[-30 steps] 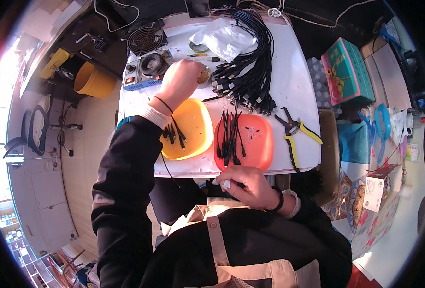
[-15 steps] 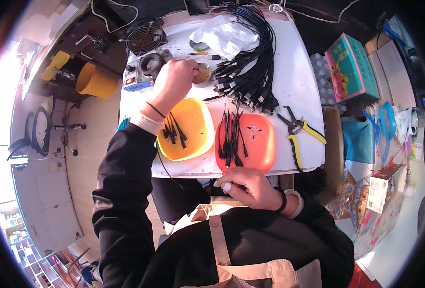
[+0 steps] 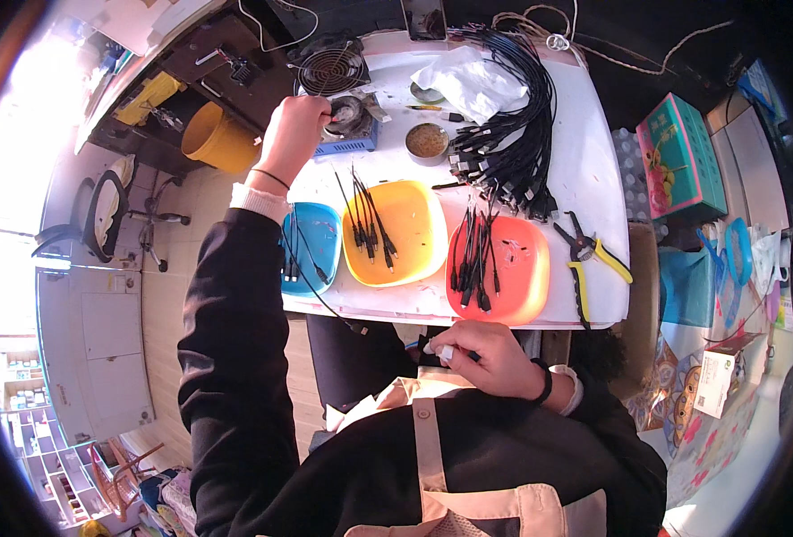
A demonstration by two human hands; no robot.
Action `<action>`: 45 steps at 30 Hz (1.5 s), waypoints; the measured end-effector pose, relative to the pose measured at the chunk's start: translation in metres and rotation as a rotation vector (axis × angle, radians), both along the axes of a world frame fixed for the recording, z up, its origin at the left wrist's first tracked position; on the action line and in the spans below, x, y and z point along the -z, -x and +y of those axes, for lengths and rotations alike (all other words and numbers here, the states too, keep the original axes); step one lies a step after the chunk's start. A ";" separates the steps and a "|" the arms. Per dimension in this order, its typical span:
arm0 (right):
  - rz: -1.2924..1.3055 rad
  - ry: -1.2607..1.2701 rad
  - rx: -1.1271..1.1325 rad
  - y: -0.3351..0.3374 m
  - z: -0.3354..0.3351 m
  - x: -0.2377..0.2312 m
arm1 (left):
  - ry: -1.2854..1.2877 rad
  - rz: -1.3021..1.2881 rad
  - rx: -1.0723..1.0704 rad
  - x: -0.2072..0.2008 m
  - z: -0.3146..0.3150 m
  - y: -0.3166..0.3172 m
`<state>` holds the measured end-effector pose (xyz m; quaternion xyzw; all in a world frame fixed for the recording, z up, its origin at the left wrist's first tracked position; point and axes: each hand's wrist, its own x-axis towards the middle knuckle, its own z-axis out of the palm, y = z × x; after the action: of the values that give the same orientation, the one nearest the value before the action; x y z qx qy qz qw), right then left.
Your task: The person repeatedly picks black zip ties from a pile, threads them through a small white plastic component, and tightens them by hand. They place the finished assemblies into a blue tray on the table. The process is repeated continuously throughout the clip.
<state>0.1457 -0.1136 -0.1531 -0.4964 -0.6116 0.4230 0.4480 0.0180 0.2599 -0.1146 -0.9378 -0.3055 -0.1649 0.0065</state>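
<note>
My left hand (image 3: 294, 136) is closed in a pinch at the rim of a round, grey-topped pot (image 3: 346, 116) on a small blue-sided unit. A black cable (image 3: 325, 304) trails from behind that wrist over a blue bowl (image 3: 323, 225), its plug hanging past the table edge. The pinched end is mostly hidden. Near the apron, my right hand (image 3: 490, 360) is closed, with a black bit showing between its fingers and something white at the fingertips. Short black cables lie in the blue bowl, a yellow bowl (image 3: 423, 255) and a red bowl (image 3: 526, 291).
A tin of amber paste (image 3: 427, 140) stands right of the pot. Behind lie a thick bundle of black cables (image 3: 540, 116), white tissue (image 3: 477, 82) and a fan (image 3: 328, 70). Yellow-handled wire strippers (image 3: 589, 255) rest at the right. A green carton (image 3: 681, 152) stands beyond the table.
My left hand has moved from the paste tin leftward to the pot, the cable trailing with it. My right hand stays closed near the apron. The view has shifted, uncovering the blue bowl.
</note>
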 end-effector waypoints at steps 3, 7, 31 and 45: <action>0.009 -0.027 0.001 0.001 0.002 0.003 | -0.048 0.014 0.044 0.006 0.012 -0.004; -0.006 -0.023 0.002 0.000 0.004 0.007 | -0.060 0.040 0.014 0.012 0.018 -0.011; 0.090 -0.160 0.177 0.019 0.022 -0.023 | 0.951 -1.082 0.064 -0.059 -0.188 0.040; 0.044 -0.254 0.557 -0.075 -0.135 -0.104 | 1.132 -1.227 0.216 -0.050 -0.273 0.070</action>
<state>0.2205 -0.2486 -0.0492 -0.5759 -0.4900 0.2145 0.6182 -0.0520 -0.0128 -0.0650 -0.5674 -0.2000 -0.4671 -0.6480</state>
